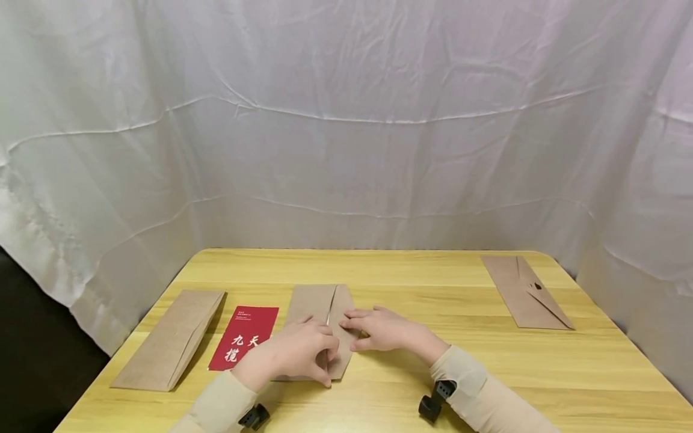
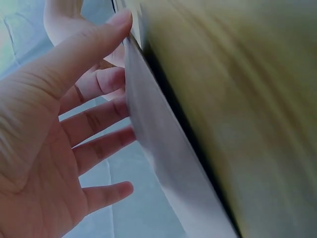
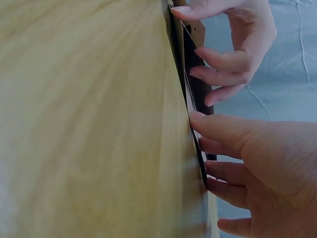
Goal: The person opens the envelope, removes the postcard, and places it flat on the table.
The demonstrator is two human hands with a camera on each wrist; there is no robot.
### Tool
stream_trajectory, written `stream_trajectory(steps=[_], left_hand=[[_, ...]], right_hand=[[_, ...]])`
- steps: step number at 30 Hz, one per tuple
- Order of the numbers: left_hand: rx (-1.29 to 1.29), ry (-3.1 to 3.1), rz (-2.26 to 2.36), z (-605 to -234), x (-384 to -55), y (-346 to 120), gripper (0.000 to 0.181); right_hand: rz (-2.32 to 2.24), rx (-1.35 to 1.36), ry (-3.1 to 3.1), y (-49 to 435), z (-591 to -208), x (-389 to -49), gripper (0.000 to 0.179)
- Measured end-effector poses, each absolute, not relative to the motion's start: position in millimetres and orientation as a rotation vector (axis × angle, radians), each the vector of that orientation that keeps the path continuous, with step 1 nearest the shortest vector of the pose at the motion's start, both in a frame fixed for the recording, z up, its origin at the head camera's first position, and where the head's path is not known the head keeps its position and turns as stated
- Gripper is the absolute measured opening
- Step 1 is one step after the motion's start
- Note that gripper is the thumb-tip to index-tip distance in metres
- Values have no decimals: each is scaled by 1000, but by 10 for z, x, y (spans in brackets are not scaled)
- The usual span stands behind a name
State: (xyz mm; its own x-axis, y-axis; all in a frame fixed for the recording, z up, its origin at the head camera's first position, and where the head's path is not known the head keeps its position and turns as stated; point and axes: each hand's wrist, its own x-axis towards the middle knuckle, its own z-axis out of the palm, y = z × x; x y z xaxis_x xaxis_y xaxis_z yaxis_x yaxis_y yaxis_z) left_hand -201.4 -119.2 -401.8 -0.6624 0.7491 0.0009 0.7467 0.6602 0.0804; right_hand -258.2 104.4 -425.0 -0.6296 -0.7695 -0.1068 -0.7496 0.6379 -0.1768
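In the head view a brown paper envelope lies flat at the middle of the table, its seam side up, with a narrow gap along the seam. My left hand is over its lower half, fingertips on the paper and thumb near the bottom edge. From the other side my right hand touches the right part, with its thumb by the right edge. Both wrist views show the fingers fairly straight and spread against the envelope. A red card with white characters lies left of it, partly behind my left hand and forearm.
A thicker brown envelope lies at the table's left. Another brown envelope with a dark mark on its flap is at the far right. Pale curtains hang behind the wooden table.
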Motion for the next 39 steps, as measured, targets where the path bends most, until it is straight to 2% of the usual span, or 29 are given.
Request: stream_trajectory(steps=[10,21,23,29,39], left_hand=[[1352,2914,64,-4034,-1909,-1289,22],[1371,2933,120,-4049,-1917,-1313,24],[1375,2932,134,-4049,-1916,-1314,25],[1382,2930,153,-4044,-1913,-1322,25],[1397,2944,144,-4044,-1912,-1317,27]], right_hand=[[-176,-1283,2703,1051,-4284,-2604,54],[-106,-1337,2782,939,-4229,-2606,42],[-63,-1345,2801,907,-4217,-2601,44],[122,-1341,2807,859,-4214,-2576,62],[196,-1231,2787,805,-4203,-2496,52]])
